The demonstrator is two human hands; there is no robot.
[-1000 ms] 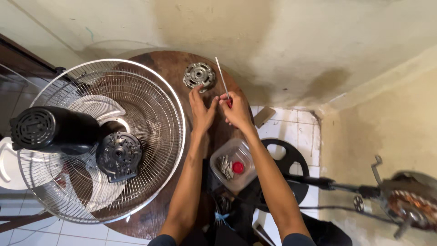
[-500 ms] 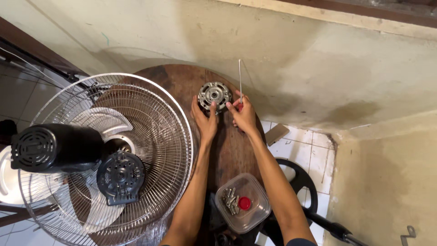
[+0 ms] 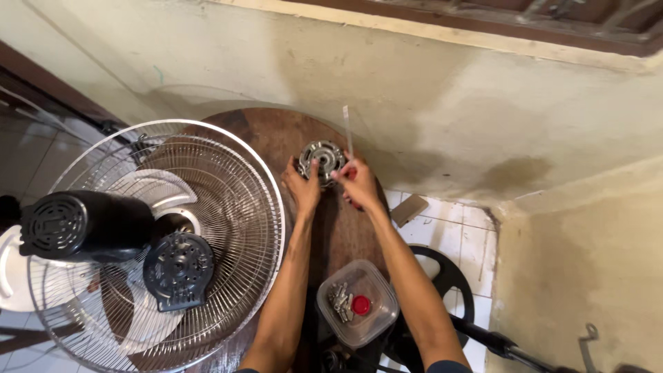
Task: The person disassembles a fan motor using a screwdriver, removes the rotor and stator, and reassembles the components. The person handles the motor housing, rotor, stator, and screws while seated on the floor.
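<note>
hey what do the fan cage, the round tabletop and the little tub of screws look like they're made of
Fan cage: thin wire, shiny silver, probably chromed steel. Round tabletop: dark brown, worn matte, seemingly wood. Tub: clear, see-through plastic; the screws inside look like grey metal.

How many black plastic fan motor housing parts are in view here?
2. The large black plastic motor housing lies at the left on the wire fan guard; the smaller black round vented cover sits beside it. Others may be hidden.

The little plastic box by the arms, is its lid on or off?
Off. The clear plastic box on the round wooden table is open on top, and the screws and a red cap inside show uncovered.
</note>
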